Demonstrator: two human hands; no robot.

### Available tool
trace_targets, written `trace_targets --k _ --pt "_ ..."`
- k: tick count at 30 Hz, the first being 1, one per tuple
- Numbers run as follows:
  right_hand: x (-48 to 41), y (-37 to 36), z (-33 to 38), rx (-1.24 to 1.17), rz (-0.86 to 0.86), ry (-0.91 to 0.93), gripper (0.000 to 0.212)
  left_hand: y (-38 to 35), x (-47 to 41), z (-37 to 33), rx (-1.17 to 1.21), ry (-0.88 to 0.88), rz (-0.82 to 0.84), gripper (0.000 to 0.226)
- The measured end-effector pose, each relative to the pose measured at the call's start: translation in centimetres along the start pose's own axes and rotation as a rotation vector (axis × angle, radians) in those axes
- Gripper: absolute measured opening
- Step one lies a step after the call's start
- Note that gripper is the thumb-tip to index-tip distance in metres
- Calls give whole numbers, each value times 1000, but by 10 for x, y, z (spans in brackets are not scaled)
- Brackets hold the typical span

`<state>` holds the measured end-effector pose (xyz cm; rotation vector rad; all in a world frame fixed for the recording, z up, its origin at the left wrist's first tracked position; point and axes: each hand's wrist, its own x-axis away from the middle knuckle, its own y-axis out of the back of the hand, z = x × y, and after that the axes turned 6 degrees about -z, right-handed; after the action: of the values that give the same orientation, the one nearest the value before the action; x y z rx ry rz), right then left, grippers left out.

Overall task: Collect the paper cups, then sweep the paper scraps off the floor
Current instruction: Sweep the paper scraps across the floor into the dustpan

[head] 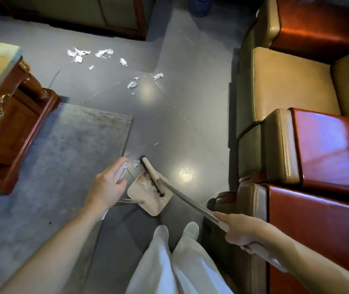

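My left hand (108,185) grips the pale upright handle (121,171) of a beige dustpan (151,197) that rests on the grey floor in front of my feet. My right hand (243,232) grips the long handle of a broom (187,201). The broom's dark-bristled head (149,170) lies across the dustpan's mouth, and white scraps lie inside the pan. One small paper scrap (135,164) sits just beyond the pan's lip. Several white paper scraps (80,54) are scattered farther off on the floor, with more of them (132,84) in the middle.
A grey rug (59,158) covers the floor on the left. A carved wooden table (6,115) with a glass top stands at far left. Tan sofas with red wooden armrests (328,145) line the right side. A dark cabinet (80,15) stands at the back.
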<state>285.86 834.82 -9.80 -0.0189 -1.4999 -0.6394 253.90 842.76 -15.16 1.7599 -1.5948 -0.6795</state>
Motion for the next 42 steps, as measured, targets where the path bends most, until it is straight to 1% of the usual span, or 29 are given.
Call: trace_targets --k 3,7,11,14,19,22,23,25,28,31,34,37,40,42 --pt "13 14 -1 69 29 23 86 7 12 9 14 30 -19 59" --pt "13 37 12 120 -11 45 86 21 27 18 42 85 -85 59" --pt "-5 62 45 112 -60 84 83 33 46 35 1 169 -141 57" --pt "-19 80 79 134 -105 121 78 43 53 50 50 252 -182 57" --pt "-52 109 137 344 -249 175 65 47 40 60 133 369 -270 53" --pt "-82 123 161 375 -296 165 52 45 22 58 123 398 -331 53" --pt "-91 126 167 410 -319 166 51 44 16 58 131 394 -338 54" --pt "-107 128 175 477 -342 165 57 43 6 59 151 379 -333 55" --pt "-120 118 184 573 -297 174 62 42 -9 62 163 375 -342 56" --pt "-110 96 183 590 -189 190 64 46 -28 63 133 364 -324 57" --pt "-81 80 170 525 -50 213 71 50 -44 54 131 371 -285 56" --pt "-54 84 151 394 64 145 81 48 -58 39 117 275 -240 57" --pt "-39 102 135 290 94 113 82 47 -76 33 84 211 -209 56" --pt "-35 118 128 261 83 109 81 46 -91 29 80 229 -210 55"
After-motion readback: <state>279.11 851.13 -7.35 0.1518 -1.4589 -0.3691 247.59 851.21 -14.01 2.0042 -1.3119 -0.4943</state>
